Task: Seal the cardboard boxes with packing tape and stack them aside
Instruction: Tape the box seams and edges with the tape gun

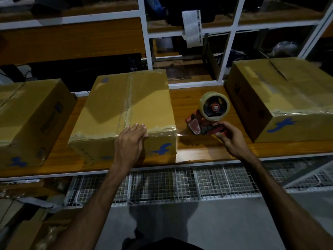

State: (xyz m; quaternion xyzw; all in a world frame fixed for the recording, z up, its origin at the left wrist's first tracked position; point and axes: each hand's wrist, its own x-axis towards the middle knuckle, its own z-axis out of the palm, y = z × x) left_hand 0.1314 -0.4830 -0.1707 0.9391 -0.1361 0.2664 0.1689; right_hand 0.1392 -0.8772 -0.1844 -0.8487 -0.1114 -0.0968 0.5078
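Gripping the tape dispenser [209,116] at three o'clock of the middle box [126,109], the right hand [228,136] curled shut; the left hand [130,141] pressed apparently flat-fingered on its front edge.

Both forearms bare from elbow to wrist; no sleeve reaches into view. Left hand [130,139] and right hand [229,137] ungloved, with no ring, watch or band visible on fingers or wrists. Nails short. At the bottom edge, a dark, near-black garment [162,244] covers the lower body, too dim to tell fabric or cut.
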